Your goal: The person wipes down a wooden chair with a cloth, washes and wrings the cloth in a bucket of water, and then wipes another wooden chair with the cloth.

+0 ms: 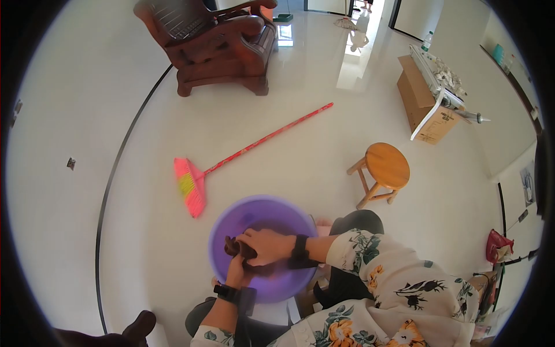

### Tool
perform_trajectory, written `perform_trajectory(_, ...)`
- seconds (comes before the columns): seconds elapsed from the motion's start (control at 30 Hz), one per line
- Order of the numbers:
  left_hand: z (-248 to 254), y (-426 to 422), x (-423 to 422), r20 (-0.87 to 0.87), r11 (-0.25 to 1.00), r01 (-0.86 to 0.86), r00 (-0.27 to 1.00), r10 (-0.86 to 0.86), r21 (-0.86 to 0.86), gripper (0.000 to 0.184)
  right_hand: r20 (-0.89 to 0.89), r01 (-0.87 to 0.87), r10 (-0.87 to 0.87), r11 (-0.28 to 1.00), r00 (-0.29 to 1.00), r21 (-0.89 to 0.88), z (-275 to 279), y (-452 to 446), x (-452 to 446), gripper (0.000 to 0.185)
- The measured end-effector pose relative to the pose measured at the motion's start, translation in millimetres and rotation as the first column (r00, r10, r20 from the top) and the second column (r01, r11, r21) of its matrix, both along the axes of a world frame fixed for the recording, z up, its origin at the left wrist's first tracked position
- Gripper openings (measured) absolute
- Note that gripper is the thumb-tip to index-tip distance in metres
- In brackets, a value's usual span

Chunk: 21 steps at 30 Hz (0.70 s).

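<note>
A purple basin (217, 231) stands on the floor in front of my knees, with murky water in it. Over the basin my right hand (266, 246) is closed around a bunched dark brown cloth (232, 247). My left hand (238, 270) grips the same cloth from below, close against the right; its fingers are partly hidden. Each wrist wears a dark band.
A broom (191, 188) with a red handle lies on the pale floor beyond the basin. To the right is a small wooden stool (387, 165). Farther off stand a carved wooden armchair (222, 52) and a loaded cardboard box (413, 104).
</note>
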<state>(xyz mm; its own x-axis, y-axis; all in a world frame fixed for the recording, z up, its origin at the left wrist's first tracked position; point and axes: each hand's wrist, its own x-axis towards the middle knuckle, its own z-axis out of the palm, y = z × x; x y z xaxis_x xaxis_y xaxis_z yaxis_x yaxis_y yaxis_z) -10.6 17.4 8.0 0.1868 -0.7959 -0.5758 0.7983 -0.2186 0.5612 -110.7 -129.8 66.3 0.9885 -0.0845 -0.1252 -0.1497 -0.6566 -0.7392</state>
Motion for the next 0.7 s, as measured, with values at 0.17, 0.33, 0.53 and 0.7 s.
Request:
perform_trajectory(0.17,7,8,0,-0.013,0.999,-0.015,1.0,0.014,-0.04,0.045,0.149,0.041,-0.041,0.999,0.988,0.004,0,6,-3,0.069)
perform_trajectory(0.33,12,7,5,0.054,0.976,-0.13,0.988,0.141,-0.175,0.054,0.284,0.065,-0.089,0.994,0.955,0.091,0,7,-1,0.076)
perform_trajectory(0.53,49,-3,9,-0.063,0.933,-0.206,0.978,0.197,-0.294,0.055,0.417,0.003,-0.079,0.983,0.905,0.181,10,1,2,0.061)
perform_trajectory(0.7,35,10,19,-0.131,0.93,-0.305,0.95,0.282,-0.204,0.044,0.541,-0.146,0.0,0.963,0.841,0.227,6,-3,6,0.049)
